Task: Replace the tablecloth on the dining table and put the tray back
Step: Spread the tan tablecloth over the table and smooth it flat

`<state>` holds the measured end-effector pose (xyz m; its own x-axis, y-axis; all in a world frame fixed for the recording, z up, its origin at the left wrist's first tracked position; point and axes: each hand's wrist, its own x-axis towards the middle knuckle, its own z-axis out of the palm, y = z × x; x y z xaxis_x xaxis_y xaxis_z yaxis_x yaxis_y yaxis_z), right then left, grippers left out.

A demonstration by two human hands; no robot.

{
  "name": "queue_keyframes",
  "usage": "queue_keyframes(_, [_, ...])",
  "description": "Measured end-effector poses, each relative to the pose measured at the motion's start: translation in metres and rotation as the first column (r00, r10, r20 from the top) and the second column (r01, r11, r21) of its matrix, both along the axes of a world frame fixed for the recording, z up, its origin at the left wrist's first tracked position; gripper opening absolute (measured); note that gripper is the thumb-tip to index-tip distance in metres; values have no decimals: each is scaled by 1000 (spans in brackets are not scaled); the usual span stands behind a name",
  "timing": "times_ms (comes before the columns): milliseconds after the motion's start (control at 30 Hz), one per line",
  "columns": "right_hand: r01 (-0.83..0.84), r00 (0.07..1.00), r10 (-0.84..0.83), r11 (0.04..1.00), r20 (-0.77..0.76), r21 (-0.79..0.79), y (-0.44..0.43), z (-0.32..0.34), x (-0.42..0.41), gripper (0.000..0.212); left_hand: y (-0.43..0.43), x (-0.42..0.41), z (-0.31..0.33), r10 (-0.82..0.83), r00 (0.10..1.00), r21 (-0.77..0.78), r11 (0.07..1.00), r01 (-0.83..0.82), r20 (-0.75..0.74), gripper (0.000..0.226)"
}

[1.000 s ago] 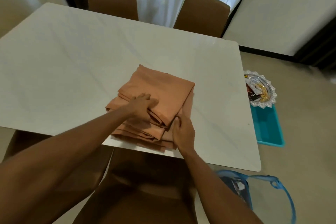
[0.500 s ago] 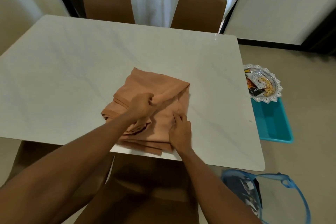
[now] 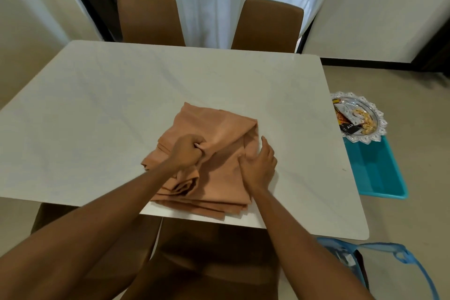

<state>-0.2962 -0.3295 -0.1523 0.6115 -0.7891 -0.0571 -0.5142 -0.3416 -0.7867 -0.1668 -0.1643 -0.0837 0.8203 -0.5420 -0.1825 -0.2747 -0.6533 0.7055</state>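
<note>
Folded cloth (image 3: 209,163) lies on the table (image 3: 102,109), at the near edge and a little right of centre; its nearest folds overhang the edge slightly. Stack is roughly rectangular, long axis running from the near edge away and slightly left, far corner pointing toward the left chair (image 3: 149,18). Left hand (image 3: 186,153) sits on the middle-left of the stack, fist closed, fingers pinching a top layer of cloth. Right hand (image 3: 259,165) lies on the right side of the stack with fingers loosely spread, not gripping, thumb pressing the fabric down. Both hands are on the cloth; the left has the only actual hold. Loose folded edges open toward the near left, below the left fist. Judgement: step in hand is unfolding; the pinched layer should go away and to the left while the right hand anchors the rest. Most bare table lies left and far of the stack, so the spread must run that way. Tray (image 3: 359,118) sits off the table, on the floor to the right, resting on a blue bin (image 3: 375,173).
</note>
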Motion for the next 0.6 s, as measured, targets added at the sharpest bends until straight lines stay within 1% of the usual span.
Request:
queue_keyframes(33, [-5,1000,6,999,-22,45,-8,5,7,69,0,-6,-1,-33,999,2,999,33,-25,30])
queue_keyframes(100, [-66,995,77,984,-56,165,-26,11,21,59,-2,-20,-4,-120,990,2,993,120,-79,10])
queue_keyframes(133, [-104,991,120,973,-67,207,-34,13,27,56,-3,-26,-7,-177,983,21,984,178,-50,19])
queue_keyframes(167, [-127,986,146,969,-76,213,-41,14,31,55,-5,-30,-11,-245,969,59,968,245,4,35])
queue_keyframes(233, [-105,988,128,969,-90,225,-53,15,37,59,-11,-38,-18,-328,937,159,938,308,123,56])
queue_keyframes(267, [-70,993,95,957,-76,282,-56,16,41,61,-14,-42,-20,-336,929,178,935,308,155,63])
queue_keyframes(333, [-20,999,30,916,-19,401,-57,21,48,59,-23,-50,-26,-304,937,172,946,275,173,78])
queue_keyframes(367, [-24,1000,27,904,-1,427,-55,23,52,55,-28,-54,-27,-274,947,170,954,246,166,85])
queue_keyframes(433, [-78,997,77,898,20,433,-49,25,57,42,-36,-58,-32,-215,963,193,964,182,164,90])
queue_keyframes(500, [-106,994,113,919,4,380,-43,25,59,27,-42,-59,-32,-171,974,224,965,135,149,93])
queue_keyframes(533, [-110,993,121,934,-11,339,-40,27,60,24,-44,-58,-33,-145,981,220,969,114,132,96])
queue_keyframes(600, [-122,991,132,964,-27,234,-36,33,65,29,-48,-59,-31,-81,992,189,980,62,95,106])
